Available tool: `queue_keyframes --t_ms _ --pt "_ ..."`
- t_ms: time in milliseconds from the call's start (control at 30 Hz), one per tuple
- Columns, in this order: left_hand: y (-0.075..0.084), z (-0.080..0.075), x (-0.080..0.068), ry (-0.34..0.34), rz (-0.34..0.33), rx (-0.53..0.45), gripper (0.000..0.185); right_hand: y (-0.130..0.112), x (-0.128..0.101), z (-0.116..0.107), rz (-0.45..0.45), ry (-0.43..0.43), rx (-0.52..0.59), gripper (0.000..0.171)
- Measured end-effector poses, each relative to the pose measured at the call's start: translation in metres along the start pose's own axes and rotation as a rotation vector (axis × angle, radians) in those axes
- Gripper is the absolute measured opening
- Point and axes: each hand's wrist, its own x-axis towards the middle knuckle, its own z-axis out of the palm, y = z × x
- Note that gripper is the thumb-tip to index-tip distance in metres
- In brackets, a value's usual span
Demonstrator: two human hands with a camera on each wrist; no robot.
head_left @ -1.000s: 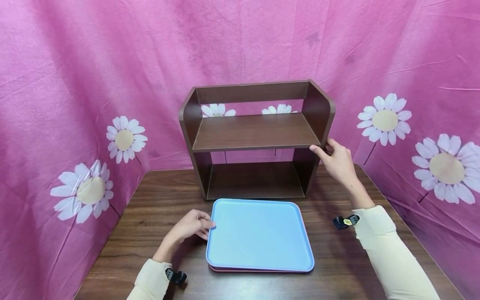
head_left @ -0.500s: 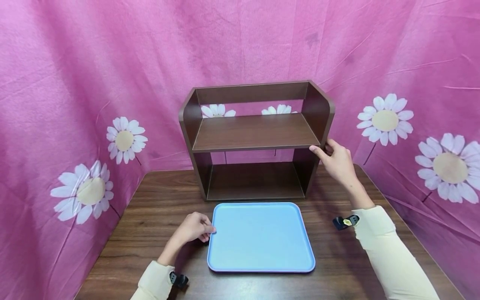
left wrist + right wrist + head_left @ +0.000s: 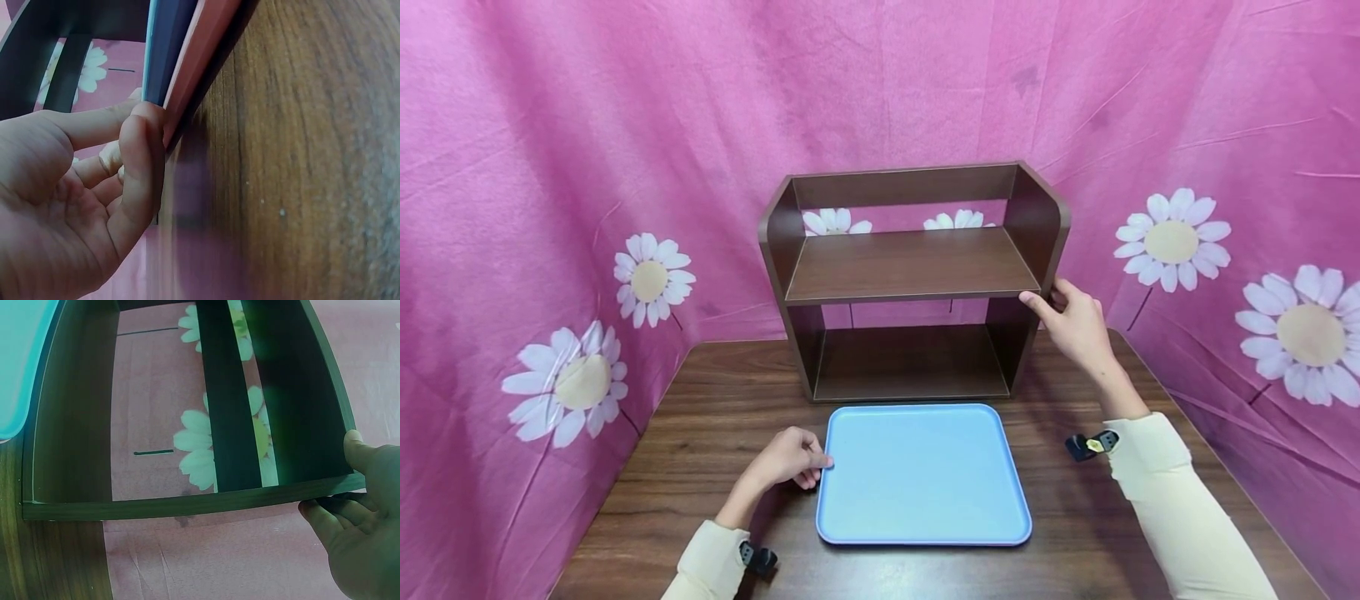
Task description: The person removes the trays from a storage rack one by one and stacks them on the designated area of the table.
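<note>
The wooden table [image 3: 715, 417] is carrying everything here, and its near edge is running out of the head view, as are both sleeves at the bottom. Standing at its far side, the dark two-tier shelf [image 3: 910, 267] is facing the person with both tiers bare; its back is hiding most of two daisies on the pink cloth [image 3: 550, 125]. In front of it the blue tray [image 3: 922, 475] is lying flat with nothing in it, its long axis running left to right, parallel to the shelf front. A pink tray [image 3: 199, 56] is sitting under it, showing only in the left wrist view as a rim edge; from above it is hidden. The right hand [image 3: 1075, 323] is gripping the shelf's right side panel, thumb on the front edge and fingers curled behind. The left hand [image 3: 786, 460] is pinching the stacked rims at the trays' left edge with curled fingertips [image 3: 142, 125]
</note>
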Motion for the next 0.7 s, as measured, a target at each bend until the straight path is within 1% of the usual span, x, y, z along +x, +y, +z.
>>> queue_keyframes --t_ms 233,367,467,567,700 --pt "0.003 0.002 0.001 0.034 -0.01 0.012 0.025 -0.002 -0.001 -0.003 0.009 -0.006 0.005 0.043" --pt "0.003 0.001 0.003 0.052 0.0 0.026 0.021 -0.003 -0.003 -0.004 0.01 -0.002 -0.004 0.044" --pt "0.004 -0.003 0.005 0.082 0.028 0.032 0.017 -0.003 -0.007 -0.004 0.001 0.027 -0.024 0.044" --pt "0.005 -0.008 0.007 0.12 0.071 0.027 0.014 -0.001 -0.011 -0.004 -0.015 0.064 -0.043 0.039" --pt "0.006 -0.015 0.01 0.185 0.13 0.019 0.01 0.01 -0.021 -0.006 -0.055 0.106 -0.038 0.025"
